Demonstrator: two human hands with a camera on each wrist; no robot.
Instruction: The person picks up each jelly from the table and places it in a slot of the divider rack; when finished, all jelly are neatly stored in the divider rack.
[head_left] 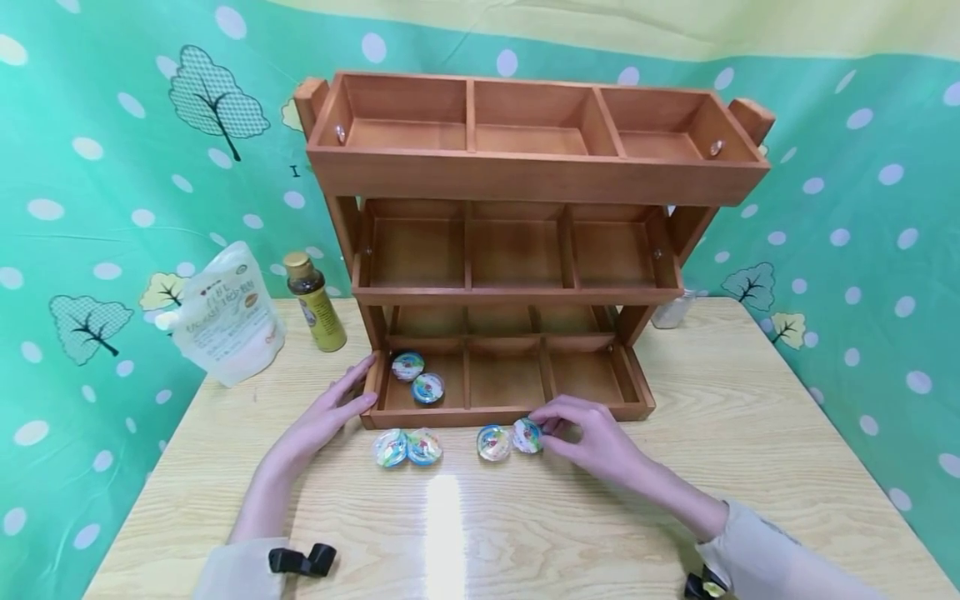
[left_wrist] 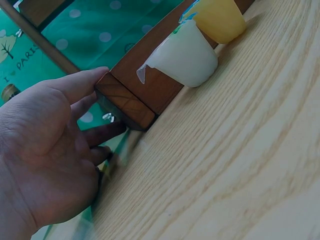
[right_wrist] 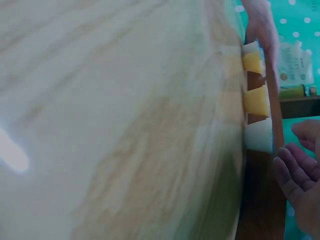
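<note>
My left hand (head_left: 318, 421) rests at the left end of the wooden rack's bottom tray (head_left: 510, 415). In the left wrist view its thumb and fingers (left_wrist: 82, 82) touch the tray's corner. My right hand (head_left: 592, 437) is at a small jelly cup (head_left: 527, 435) with a printed lid, thumb and index finger spread at its right edge. In the right wrist view the fingers (right_wrist: 282, 170) are apart, beside that white cup (right_wrist: 259, 136). Next to it stands a yellow jelly cup (head_left: 493, 443). Two more cups (head_left: 407, 447) touch each other farther left, before the tray.
Two jelly cups (head_left: 427, 388) lie in the bottom tray's left compartment. Tiers of divided trays (head_left: 536, 177) rise above. Left of the rack stand a white pouch (head_left: 228, 317) and a gold-capped bottle (head_left: 317, 304); a small jar (head_left: 673, 311) sits behind at right.
</note>
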